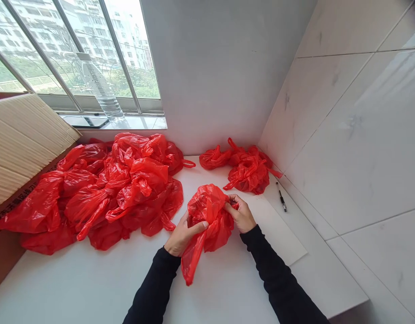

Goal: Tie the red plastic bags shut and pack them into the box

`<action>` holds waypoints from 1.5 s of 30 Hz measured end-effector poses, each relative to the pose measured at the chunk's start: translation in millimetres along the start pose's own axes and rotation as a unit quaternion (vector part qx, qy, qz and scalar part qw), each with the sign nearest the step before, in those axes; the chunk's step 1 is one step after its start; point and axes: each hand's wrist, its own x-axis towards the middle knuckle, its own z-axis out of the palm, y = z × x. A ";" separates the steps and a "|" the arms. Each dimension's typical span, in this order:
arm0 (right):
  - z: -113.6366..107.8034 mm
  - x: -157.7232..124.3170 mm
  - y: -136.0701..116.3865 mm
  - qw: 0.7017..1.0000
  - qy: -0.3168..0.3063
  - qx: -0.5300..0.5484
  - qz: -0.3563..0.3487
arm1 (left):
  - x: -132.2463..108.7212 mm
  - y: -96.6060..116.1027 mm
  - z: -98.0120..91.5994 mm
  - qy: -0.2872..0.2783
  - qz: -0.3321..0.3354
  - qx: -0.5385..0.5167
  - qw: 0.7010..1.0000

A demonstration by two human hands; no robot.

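A crumpled red plastic bag point(207, 216) is held between both hands just above the white tabletop point(92, 279). My left hand point(183, 235) grips its left side, thumb pressed into the plastic. My right hand point(241, 214) pinches its upper right part with curled fingers. A loose tail of the bag hangs down toward me. Both arms wear black sleeves.
A big heap of loose red bags point(106, 189) lies at the left. A smaller pile of bunched red bags point(244, 167) sits at the back right corner. A pen point(281, 198) lies by the tiled wall. A cardboard box point(21, 144) stands far left; a water bottle point(101, 87) is on the windowsill.
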 end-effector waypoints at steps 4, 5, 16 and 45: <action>0.8 0.3 -3.3 1.000 0.005 0.018 0.012 | 3.4 -12.0 0.5 -0.029 0.021 0.014 0.999; 1.4 -0.2 -4.2 1.000 0.004 0.022 0.014 | 5.6 -15.1 -0.5 -0.015 0.029 0.010 0.999; 4.3 -2.5 -4.1 0.998 -0.054 -0.003 -0.011 | 13.9 -17.5 -5.4 0.102 0.051 -0.032 0.993; 4.8 -5.1 -6.4 0.999 -0.045 0.014 0.017 | 5.8 -7.9 -2.2 0.093 0.053 -0.082 0.991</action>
